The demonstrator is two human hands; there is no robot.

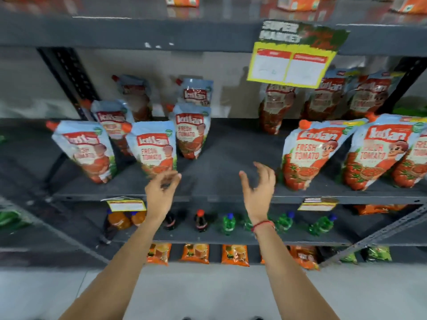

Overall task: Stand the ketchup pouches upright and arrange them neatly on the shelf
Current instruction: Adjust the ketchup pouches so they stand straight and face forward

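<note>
Red-and-blue ketchup pouches stand upright on the dark shelf (221, 144). On the left stands a group of several, with a front pouch (85, 151) and another (156, 150) beside it. On the right stand more, the nearest being a large pouch (307, 153) and its neighbour (379, 153). My left hand (161, 190) hovers at the shelf's front edge just below the left group, fingers loosely curled and holding nothing. Over the bare middle gap my right hand (260, 188) is raised with fingers spread, empty, left of the large pouch.
A yellow price sign (291, 63) hangs from the shelf above. On the shelf below stand small drink bottles (201, 220), some green (228, 224). Orange snack packets (195, 252) line the bottom shelf. Slanted metal braces run at both sides.
</note>
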